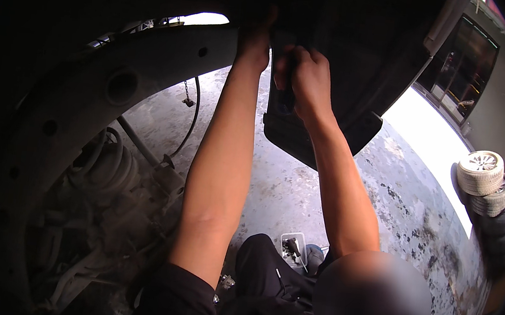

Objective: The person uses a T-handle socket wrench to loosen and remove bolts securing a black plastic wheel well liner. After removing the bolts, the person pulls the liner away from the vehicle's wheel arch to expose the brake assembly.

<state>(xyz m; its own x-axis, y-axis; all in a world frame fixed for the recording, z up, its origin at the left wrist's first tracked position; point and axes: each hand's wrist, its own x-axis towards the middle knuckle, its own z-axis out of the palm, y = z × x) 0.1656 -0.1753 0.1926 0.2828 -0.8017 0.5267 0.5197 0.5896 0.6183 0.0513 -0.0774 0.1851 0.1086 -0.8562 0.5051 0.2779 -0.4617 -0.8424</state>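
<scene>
Both my arms reach up beneath a raised vehicle. My left hand [254,48] is raised into the dark beside a black panel [309,144]. One digit points upward, but shadow hides the other fingers and anything they touch. Just right of it, my right hand [310,80] is closed in front of the panel, its fingers curled round something dark that I cannot make out. The panel hangs down with a rounded lower end. Left of my arms curves a dark metal beam [171,57] with round holes.
A coil spring [117,165] and dusty underbody parts fill the lower left. A thin black hose [193,120] and a short chain [187,94] hang nearby. Below me a small white bin [294,248] stands on the stained floor [286,192]. Stacked tyres [488,188] stand at right.
</scene>
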